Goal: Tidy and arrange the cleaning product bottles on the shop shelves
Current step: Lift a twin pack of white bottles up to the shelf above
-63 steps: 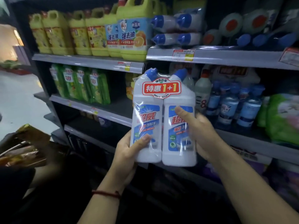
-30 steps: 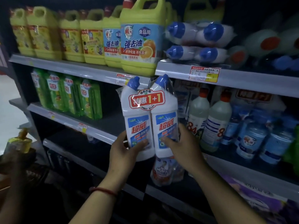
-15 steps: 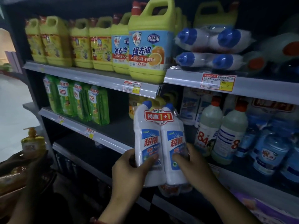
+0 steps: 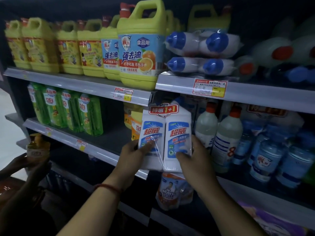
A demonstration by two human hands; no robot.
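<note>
A shrink-wrapped twin pack of white toilet-cleaner bottles [image 4: 164, 132] with blue labels and a red "1+1" tag stands upright at the front of the middle shelf [image 4: 109, 155]. My left hand [image 4: 134, 155] grips its lower left side, thumb on the label. My right hand [image 4: 192, 154] grips the lower right side, fingers across the front. The bottles' blue caps are partly hidden under the upper shelf's edge [image 4: 255, 92].
Two white bleach bottles [image 4: 225, 137] stand right of the pack, blue bottles [image 4: 272, 155] beyond them. Green bottles [image 4: 68, 111] stand on the left, yellow jugs [image 4: 138, 48] above. An orange refill pouch [image 4: 170, 191] sits below. Another person's hands [image 4: 29, 164] hold a yellow bottle at far left.
Both hands have carried the twin pack up and inward, from in front of the shelves onto the middle shelf. The view has moved closer.
</note>
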